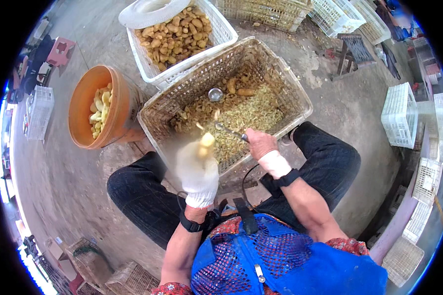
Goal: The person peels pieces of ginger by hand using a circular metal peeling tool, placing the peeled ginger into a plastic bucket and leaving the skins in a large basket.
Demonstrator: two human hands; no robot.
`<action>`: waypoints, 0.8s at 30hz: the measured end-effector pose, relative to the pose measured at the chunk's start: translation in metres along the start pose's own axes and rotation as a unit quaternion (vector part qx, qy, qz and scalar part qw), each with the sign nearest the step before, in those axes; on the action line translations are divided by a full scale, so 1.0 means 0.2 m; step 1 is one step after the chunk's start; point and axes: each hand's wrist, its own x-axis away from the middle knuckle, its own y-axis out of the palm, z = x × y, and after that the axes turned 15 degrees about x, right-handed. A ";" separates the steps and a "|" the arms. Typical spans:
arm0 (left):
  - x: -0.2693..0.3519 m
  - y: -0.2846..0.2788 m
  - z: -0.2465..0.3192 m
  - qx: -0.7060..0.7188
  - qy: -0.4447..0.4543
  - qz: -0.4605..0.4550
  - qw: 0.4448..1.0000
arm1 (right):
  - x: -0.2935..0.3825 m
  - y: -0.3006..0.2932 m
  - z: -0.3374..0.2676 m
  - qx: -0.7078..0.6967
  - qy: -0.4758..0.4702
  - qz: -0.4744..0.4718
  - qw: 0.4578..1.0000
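Note:
My left hand [195, 166], in a white knitted glove and partly blurred, holds a peeled yellow root piece [206, 142], possibly ginger, over the near left part of a dirty plastic crate [299, 86]. My right hand [260, 143], its fingers bare, is closed on the handle of a small metal-tipped tool [230, 131], which points left above the crate. Pale peelings [251, 110] cover the crate's bottom. On them lie a few brown unpeeled pieces [246, 92] and a small round metal object [215, 94]. An orange bucket [114, 79] to the left contains peeled pieces [102, 107].
Beyond the work crate, a white crate [223, 33] holds many unpeeled roots [177, 33] and a pale mesh hat [147, 16]. A small stool [356, 48] stands at the upper right. More plastic crates [398, 114] line the right side. My knees flank the work crate.

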 end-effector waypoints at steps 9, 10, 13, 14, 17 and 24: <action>0.02 0.00 -0.07 0.107 -0.064 0.005 0.992 | 0.00 0.05 0.02 -0.143 0.020 0.030 0.989; 0.01 0.00 -0.08 0.078 -0.064 -0.002 0.995 | -0.01 0.06 0.02 -0.157 0.018 0.037 0.987; -0.01 0.01 -0.05 0.424 -0.312 0.060 0.848 | -0.01 0.07 0.02 -0.194 0.010 0.050 0.980; 0.00 0.01 -0.10 0.440 -0.322 0.041 0.837 | -0.01 0.07 0.01 -0.205 0.008 0.052 0.977; -0.03 0.00 -0.07 0.540 -0.412 0.022 0.733 | 0.00 0.07 0.02 -0.228 0.017 0.070 0.971; -0.02 -0.01 -0.16 0.685 -0.498 0.079 0.526 | -0.07 0.04 0.03 -0.311 0.051 0.029 0.949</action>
